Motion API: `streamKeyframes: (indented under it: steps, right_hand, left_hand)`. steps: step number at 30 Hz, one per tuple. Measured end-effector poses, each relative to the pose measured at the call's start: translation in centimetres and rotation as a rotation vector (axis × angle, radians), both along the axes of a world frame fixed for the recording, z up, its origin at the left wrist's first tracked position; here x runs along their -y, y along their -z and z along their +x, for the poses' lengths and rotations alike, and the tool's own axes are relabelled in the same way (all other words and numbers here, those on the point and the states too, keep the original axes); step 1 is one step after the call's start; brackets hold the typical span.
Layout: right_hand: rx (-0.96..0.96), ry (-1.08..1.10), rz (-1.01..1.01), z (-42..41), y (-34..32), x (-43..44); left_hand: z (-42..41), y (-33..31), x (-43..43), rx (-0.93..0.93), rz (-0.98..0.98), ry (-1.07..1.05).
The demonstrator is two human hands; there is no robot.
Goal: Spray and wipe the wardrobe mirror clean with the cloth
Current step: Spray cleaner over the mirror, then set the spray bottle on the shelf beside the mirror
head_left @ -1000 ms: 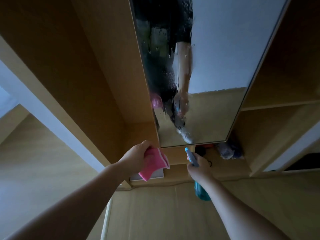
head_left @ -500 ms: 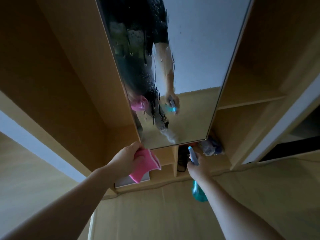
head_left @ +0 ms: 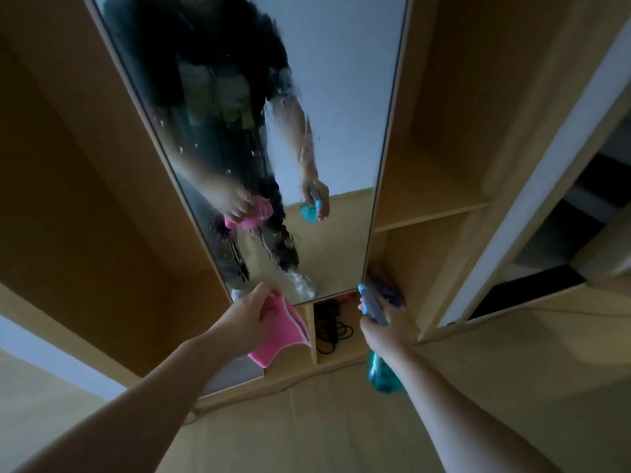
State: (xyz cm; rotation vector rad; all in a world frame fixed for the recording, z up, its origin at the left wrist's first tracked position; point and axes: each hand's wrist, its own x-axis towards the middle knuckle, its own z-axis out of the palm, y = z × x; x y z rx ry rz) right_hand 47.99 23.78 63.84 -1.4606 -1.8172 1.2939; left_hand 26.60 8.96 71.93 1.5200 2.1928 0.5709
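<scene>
The tall wardrobe mirror [head_left: 345, 97] fills the upper middle of the head view. Its left and middle parts are wet with droplets and runs, and it reflects a person holding the same items. My left hand [head_left: 247, 320] grips a pink cloth [head_left: 281, 331] just below the mirror's bottom left corner, the cloth hanging down from my fingers. My right hand [head_left: 386, 327] holds a teal spray bottle [head_left: 380, 370] below the mirror's bottom right corner, its blue nozzle pointing up toward the glass.
Wooden wardrobe panels flank the mirror. A low cubby [head_left: 333, 327] under the mirror holds a black cable. Open shelves [head_left: 430, 213] stand to the right, with a bluish bundle [head_left: 387, 290] at the bottom. Wood floor lies below.
The view has shifted so the mirror sits more to the left and closer. Both hands stay below the mirror's lower edge, still holding the cloth and the bottle.
</scene>
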Motion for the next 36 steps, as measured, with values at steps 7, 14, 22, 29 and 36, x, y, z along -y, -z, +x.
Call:
streamKeyframes:
  steps: [7,14,22,29,36]
  right_hand:
    - [-0.311,-0.205,0.110,2.1,-11.7,-2.7]
    - [-0.428,-0.399,0.337,4.7,-21.3,-4.6]
    - [-0.535,-0.510,0.292,6.8,-24.5,-6.4]
    - [-0.555,-0.468,0.332,6.7,-24.4,-7.6]
    - [-0.106,-0.238,0.359,9.5,-20.6,-8.4]
  left_hand:
    - [5.0,-5.1,-5.2,-0.032,0.079,0.123]
    - [12.1,-9.2,-9.4,-0.007,0.125,0.138]
    - [15.4,-9.8,-12.4,-0.229,0.154,0.183]
    - [15.4,-9.5,-13.2,-0.246,0.452,0.128]
    - [15.6,-8.8,-16.0,-0.302,0.412,-0.022]
